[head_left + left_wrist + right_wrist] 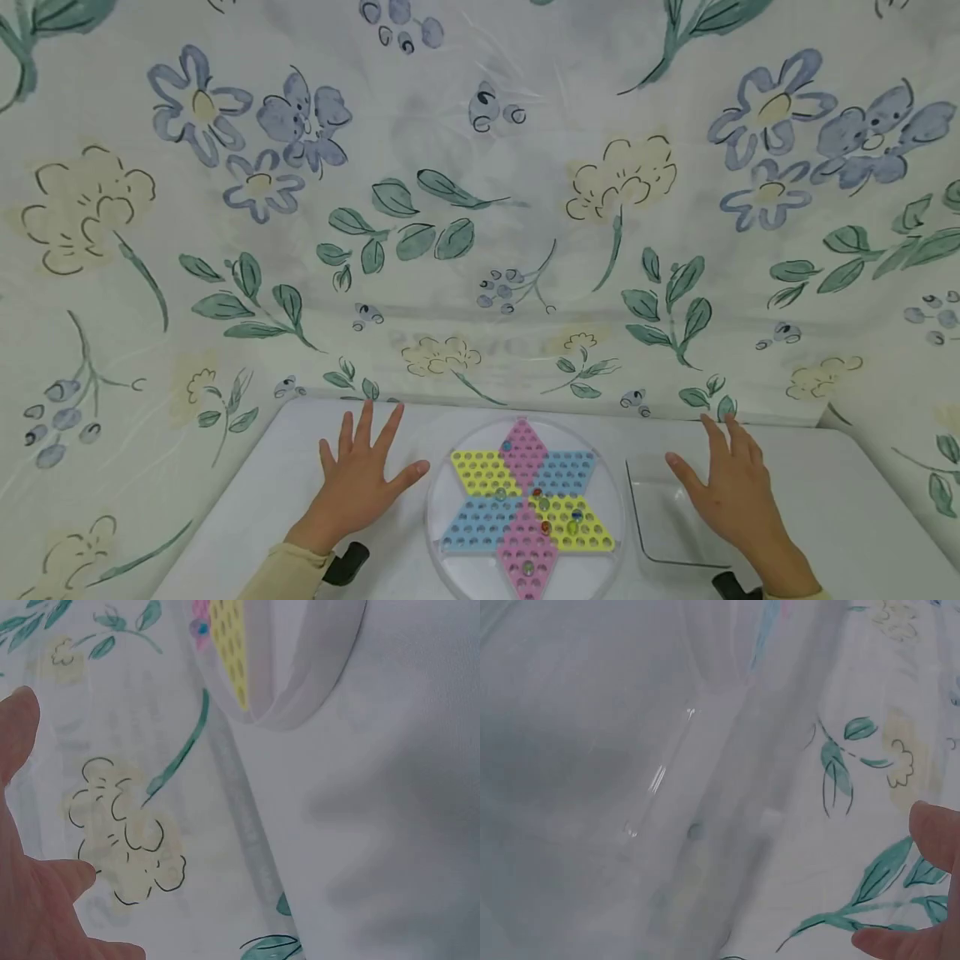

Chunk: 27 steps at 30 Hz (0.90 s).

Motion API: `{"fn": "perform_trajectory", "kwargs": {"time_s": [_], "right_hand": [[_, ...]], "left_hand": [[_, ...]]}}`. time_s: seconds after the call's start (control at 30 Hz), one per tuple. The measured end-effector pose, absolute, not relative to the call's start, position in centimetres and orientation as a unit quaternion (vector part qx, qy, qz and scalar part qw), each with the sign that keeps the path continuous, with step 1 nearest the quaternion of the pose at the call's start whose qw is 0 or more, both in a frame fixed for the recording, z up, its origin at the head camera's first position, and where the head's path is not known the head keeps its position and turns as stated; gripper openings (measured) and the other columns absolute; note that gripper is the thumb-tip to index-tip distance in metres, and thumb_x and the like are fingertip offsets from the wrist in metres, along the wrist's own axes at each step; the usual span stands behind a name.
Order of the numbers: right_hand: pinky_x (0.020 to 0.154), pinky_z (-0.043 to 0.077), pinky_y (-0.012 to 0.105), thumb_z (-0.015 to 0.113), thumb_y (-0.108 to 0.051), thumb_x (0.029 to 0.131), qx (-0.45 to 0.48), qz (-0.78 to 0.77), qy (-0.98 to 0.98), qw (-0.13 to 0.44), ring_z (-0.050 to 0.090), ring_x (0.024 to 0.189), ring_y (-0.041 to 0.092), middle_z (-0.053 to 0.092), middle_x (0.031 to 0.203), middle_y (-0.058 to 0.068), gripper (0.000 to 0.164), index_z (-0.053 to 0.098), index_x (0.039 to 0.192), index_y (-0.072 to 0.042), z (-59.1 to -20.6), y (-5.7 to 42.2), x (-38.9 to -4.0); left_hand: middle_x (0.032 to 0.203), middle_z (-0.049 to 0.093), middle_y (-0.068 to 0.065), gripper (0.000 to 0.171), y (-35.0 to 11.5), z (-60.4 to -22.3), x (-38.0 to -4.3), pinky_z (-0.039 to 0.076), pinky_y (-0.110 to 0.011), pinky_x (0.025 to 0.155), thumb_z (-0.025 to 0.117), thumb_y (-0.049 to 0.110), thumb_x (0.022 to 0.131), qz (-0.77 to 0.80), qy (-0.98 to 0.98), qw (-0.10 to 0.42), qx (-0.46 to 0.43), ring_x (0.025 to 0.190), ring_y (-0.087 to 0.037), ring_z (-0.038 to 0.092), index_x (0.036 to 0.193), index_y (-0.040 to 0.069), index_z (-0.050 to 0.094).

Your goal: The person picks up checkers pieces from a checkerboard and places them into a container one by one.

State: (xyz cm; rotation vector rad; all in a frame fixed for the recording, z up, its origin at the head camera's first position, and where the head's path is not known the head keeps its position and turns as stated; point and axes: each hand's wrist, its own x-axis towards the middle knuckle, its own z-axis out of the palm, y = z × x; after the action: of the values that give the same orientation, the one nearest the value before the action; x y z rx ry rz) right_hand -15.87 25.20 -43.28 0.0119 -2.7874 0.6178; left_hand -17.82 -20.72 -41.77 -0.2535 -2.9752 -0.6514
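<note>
A round white Chinese checkers board [477, 527] with a pink, yellow and blue star lies on the white table. Several glass marbles sit in its holes, among them one on the pink top point [507, 447] and one on the lower pink part [528, 567]. To the left of the board, my left hand [358, 483] is spread with fingers straight, holding nothing. On the other side my right hand [738, 492] extends over a clear shallow tray [678, 563], also holding nothing; whether it touches the tray I cannot tell. Fingers of each hand show at the edges of the wrist views.
A white tabletop [255, 492] carries everything. Behind it and at both sides hangs a cloth [525, 275] printed with flowers and leaves. Black straps or mounts [347, 564] sit at both wrists, beside light sleeves.
</note>
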Motion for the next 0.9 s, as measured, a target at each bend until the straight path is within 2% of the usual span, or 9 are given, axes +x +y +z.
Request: {"fn": "perform_trajectory", "kwargs": {"time_s": [0.3, 0.5, 0.73, 0.9], "right_hand": [[0.096, 0.025, 0.084, 0.059, -0.046, 0.1, 0.014, 0.237, -0.962, 0.137, 0.022, 0.133, 0.067, 0.02, 0.15, 0.045, 0.079, 0.033, 0.147, 0.012, -42.9, 23.8, -15.4], [0.098, 0.025, 0.082, 0.06, -0.043, 0.1, 0.025, 0.25, -0.956, 0.149, 0.022, 0.135, 0.064, 0.022, 0.151, 0.042, 0.075, 0.035, 0.146, 0.011, -42.8, 22.4, -15.3], [0.101, 0.026, 0.08, 0.06, -0.038, 0.101, 0.041, 0.272, -0.95, 0.149, 0.022, 0.137, 0.062, 0.023, 0.153, 0.04, 0.071, 0.036, 0.147, 0.009, -42.7, 20.6, -15.3], [0.1, 0.03, 0.078, 0.062, -0.032, 0.1, 0.049, 0.282, -0.947, 0.147, 0.026, 0.136, 0.061, 0.026, 0.152, 0.039, 0.067, 0.037, 0.147, 0.009, -42.8, 19.4, -15.2]], "left_hand": [[0.163, 0.004, -0.032, 0.093, -20.3, -42.0, -17.5, -0.002, -0.086, 0.101, 0.055, 0.065, 0.094, -0.209, -0.974, 0.039, -0.081, 0.146, -0.059, -0.003, 0.161, 0.012, 0.021], [0.163, 0.005, -0.032, 0.09, -19.8, -42.2, -17.2, -0.003, -0.086, 0.1, 0.058, 0.059, 0.095, -0.231, -0.969, 0.038, -0.081, 0.147, -0.057, -0.003, 0.162, 0.01, 0.02], [0.164, 0.003, -0.03, 0.092, -19.0, -42.7, -16.9, -0.006, -0.083, 0.103, 0.056, 0.06, 0.096, -0.259, -0.963, 0.011, -0.075, 0.148, -0.054, -0.005, 0.162, 0.012, 0.016], [0.165, 0.003, -0.027, 0.091, -18.3, -43.2, -16.8, -0.006, -0.083, 0.104, 0.055, 0.06, 0.096, -0.266, -0.961, -0.005, -0.071, 0.149, -0.052, -0.004, 0.163, 0.014, 0.014]]}}
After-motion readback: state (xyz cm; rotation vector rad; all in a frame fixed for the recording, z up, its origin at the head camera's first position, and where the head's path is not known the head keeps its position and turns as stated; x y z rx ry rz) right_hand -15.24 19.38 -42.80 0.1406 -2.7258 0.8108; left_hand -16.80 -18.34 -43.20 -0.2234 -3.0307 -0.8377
